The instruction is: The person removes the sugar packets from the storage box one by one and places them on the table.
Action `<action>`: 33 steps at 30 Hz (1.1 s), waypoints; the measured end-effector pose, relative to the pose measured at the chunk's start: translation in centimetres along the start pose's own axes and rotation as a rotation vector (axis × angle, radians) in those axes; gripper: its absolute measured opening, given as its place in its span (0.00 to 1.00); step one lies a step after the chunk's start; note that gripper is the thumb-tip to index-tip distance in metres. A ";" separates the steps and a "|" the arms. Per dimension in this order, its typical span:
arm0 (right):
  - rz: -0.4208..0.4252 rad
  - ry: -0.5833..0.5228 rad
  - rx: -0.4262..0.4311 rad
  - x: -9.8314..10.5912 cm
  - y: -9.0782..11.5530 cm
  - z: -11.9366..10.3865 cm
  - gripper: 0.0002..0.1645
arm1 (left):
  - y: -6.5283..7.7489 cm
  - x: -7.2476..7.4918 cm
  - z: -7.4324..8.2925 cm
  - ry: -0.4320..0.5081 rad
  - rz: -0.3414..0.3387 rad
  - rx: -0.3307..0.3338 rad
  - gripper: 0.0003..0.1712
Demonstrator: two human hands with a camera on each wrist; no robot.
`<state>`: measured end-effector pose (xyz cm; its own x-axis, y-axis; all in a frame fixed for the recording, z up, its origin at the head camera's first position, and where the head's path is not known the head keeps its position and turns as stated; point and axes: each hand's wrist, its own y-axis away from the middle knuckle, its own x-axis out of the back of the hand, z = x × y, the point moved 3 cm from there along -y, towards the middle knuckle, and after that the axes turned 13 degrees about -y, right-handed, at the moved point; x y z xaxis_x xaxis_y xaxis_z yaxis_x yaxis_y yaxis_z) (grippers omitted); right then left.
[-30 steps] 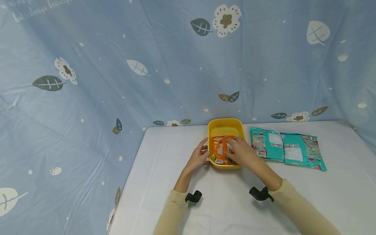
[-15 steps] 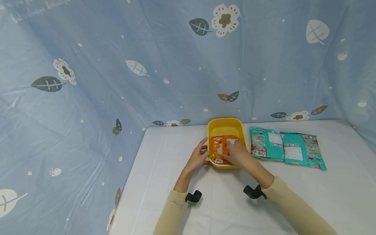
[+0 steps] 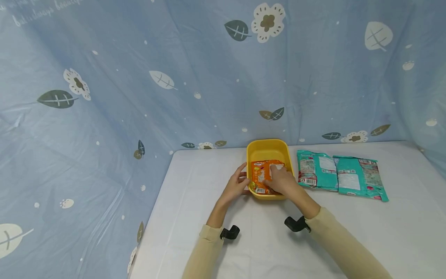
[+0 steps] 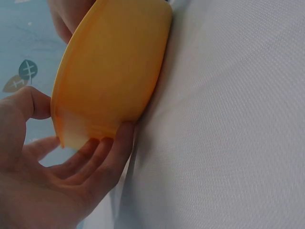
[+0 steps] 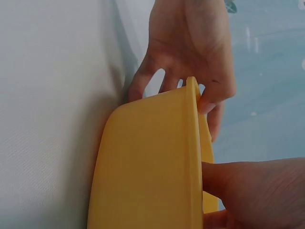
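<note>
In the head view, a yellow plastic tub (image 3: 267, 145) stands near the table's far edge. An orange snack bag (image 3: 259, 176), printed with a barcode and a pale label, lies inside it. My left hand (image 3: 235, 185) holds the tub's near left corner. In the left wrist view, the thumb is at the rim and the other fingers (image 4: 107, 160) lie along the outer wall. My right hand (image 3: 283, 181) reaches into the tub, index finger and thumb spread apart on the bag. The rim hides its fingertips in the right wrist view.
Two teal bags (image 3: 317, 170) lie side by side to the right of the tub, back labels up. A white cloth (image 3: 195, 217) covers the table. Behind it hangs a blue curtain (image 3: 209, 77) with leaf and flower prints.
My right hand has moved slightly left and down onto the orange bag, its forearm shifting left. The left hand keeps its place on the tub; the teal bags stay put.
</note>
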<state>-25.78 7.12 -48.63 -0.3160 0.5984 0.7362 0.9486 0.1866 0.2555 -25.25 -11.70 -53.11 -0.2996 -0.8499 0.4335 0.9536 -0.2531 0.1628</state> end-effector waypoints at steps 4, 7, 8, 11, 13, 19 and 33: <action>0.010 0.014 -0.022 -0.1 -0.4 0.1 0.44 | 0.0 0.0 0.0 0.002 -0.003 -0.001 0.38; 0.011 0.022 -0.035 -0.2 -0.5 0.2 0.45 | 0.1 0.0 0.1 0.004 -0.005 -0.001 0.38; 0.010 0.024 -0.037 -0.2 -0.6 0.2 0.45 | 0.1 0.0 0.1 0.005 -0.005 0.000 0.38; 0.004 0.015 -0.041 -0.2 -0.6 0.1 0.47 | 0.1 0.0 0.1 0.002 0.001 0.002 0.38; -0.002 -0.002 -0.044 -0.2 -0.6 0.0 0.48 | 0.1 0.0 0.1 -0.004 0.005 0.003 0.38; -0.004 -0.051 -0.065 0.0 -0.7 0.0 0.49 | 0.0 0.0 0.1 -0.009 0.002 0.003 0.38; 0.007 -0.147 -0.068 0.4 -0.6 0.2 0.55 | -0.2 0.0 -0.3 -0.015 0.007 0.005 0.38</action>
<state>-26.45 7.41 -48.55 -0.2987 0.7081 0.6398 0.9460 0.1313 0.2963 -25.39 -11.77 -53.38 -0.2929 -0.8446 0.4483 0.9557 -0.2446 0.1636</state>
